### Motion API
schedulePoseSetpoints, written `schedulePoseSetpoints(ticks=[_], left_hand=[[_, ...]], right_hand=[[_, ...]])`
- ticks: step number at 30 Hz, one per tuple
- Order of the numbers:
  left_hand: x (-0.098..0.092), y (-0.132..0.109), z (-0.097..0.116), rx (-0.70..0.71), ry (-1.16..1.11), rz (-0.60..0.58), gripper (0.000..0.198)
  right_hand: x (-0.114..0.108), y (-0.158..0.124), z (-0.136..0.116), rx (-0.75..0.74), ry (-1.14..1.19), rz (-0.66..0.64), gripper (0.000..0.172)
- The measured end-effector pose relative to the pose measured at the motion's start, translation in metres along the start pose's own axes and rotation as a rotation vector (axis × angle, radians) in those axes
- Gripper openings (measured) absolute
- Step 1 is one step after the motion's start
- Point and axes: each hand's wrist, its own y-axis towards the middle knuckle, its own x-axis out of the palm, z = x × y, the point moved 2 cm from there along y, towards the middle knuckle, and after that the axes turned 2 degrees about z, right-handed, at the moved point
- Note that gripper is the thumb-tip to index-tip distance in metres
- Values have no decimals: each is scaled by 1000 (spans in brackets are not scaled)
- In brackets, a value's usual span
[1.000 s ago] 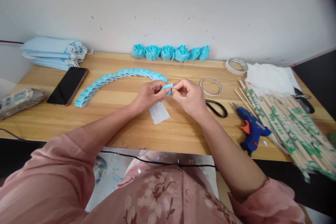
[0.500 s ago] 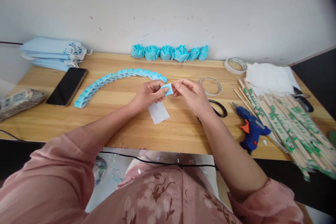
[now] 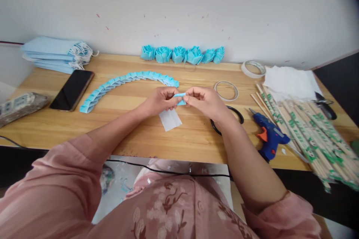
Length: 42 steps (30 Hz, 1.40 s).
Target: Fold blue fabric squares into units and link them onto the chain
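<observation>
Between my two hands is a small folded piece of light blue material (image 3: 180, 99). My left hand (image 3: 162, 99) pinches its left side between thumb and fingers. The fingers of my right hand (image 3: 202, 99) are closed on its right end. A white square sheet (image 3: 170, 120) lies on the table just below my left hand, partly covered by it. Behind my hands, a curved chain of folded light blue pieces (image 3: 126, 80) stretches leftward across the wood. Black-handled scissors (image 3: 237, 112) lie partly hidden under my right wrist.
Several blue flowers (image 3: 178, 55) line the wall. At left are stacked face masks (image 3: 53, 54), a phone (image 3: 72, 90) and a power strip (image 3: 22, 106). To the right lie tape rolls (image 3: 226, 90), (image 3: 253, 69), a blue glue gun (image 3: 267, 134), wrapped wooden sticks (image 3: 311, 134) and white sheets (image 3: 290, 82).
My right hand has moved slightly left and its thumb now presses on the blue piece. The piece appears folded narrower than before.
</observation>
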Motion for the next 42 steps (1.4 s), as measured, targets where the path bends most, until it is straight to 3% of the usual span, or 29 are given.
schedulePoseSetpoints(ticks=[5,12,19,23,31,42], left_hand=[[-1,-2,2,-30,34,-16,42],[0,-2,6,-50,-38,73,38],[2,-3,10,-41,-237,88,45],[3,-2,8,-20,-224,53,41],[3,-2,4,25,-189,110,25],[6,-2,6,40,-140,123,25]], right_hand=[[-1,1,4,-10,-28,-45,18],[4,0,1,27,-73,-39,21],[10,2,0,-43,34,127,18],[10,4,1,-43,76,173,18],[12,3,2,-46,88,127,15],[15,3,1,-11,123,151,20]])
